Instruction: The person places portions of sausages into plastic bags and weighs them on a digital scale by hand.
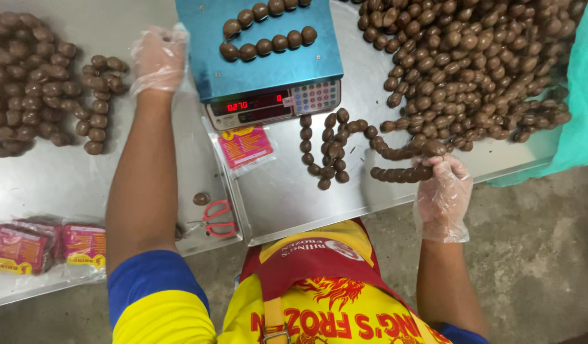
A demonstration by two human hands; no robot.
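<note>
Right hand (442,194) (gloved) is gripping a sausage string (402,173) at the counter (281,197) edge; left hand (157,58), fingers loosely curled and empty, is resting beside the blue scale (262,70).

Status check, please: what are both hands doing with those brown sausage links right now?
Left hand gloved, open, beside the blue scale. Right hand gripping a sausage string off the steel table. Nothing in the way.

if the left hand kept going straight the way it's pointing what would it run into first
The gloved left hand points up the steel table, beside the blue weighing scale. Bare tabletop lies ahead to the picture's edge, so the way looks free, though it might brush the scale's left edge.
</note>
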